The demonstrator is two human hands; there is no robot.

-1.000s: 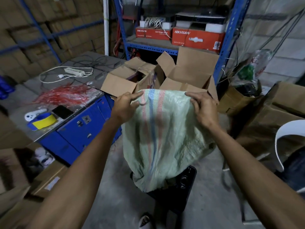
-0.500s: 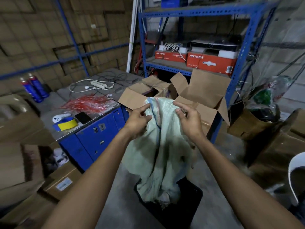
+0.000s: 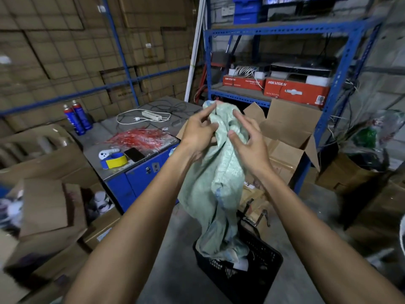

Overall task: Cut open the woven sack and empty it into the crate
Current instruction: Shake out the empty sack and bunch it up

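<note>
One blue slotted-steel shelving rack (image 3: 344, 69), top cut off by the frame edge. One blue metal workbench with a grey top (image 3: 131, 178). Open brown cardboard boxes (image 3: 291, 128) behind the hands, at least two, partly hidden by the arms; more cartons to the left, blurred, number unclear. One pale green woven plastic sack with faint blue and red stripes (image 3: 221, 178), bunched and limp, held up at its top and hanging straight down, lower end resting inside the one black perforated plastic crate (image 3: 260, 275) on the concrete floor. Crate contents mostly hidden under the sack; only scraps of something pale visible, not identifiable. Two red printed cartons (image 3: 295, 93) on the lower shelf. Two bare hands: left hand (image 3: 197, 132) gripping the gathered top of the sack, fingers curled into the cloth with the forefinger stretched upward; right hand (image 3: 249, 141) against the sack's right side, thumb pressed onto the cloth and fingers loosely spread and bent around it. One heap of red plastic ties (image 3: 140, 139) on the bench. Two blue spray cans with red caps (image 3: 77, 117), side by side. One white power strip with cable (image 3: 152, 115). One roll of yellow-and-blue tape (image 3: 114, 161). One black phone (image 3: 134, 154), just beside the roll. One small white device (image 3: 103, 154), too blurred to name.
</note>
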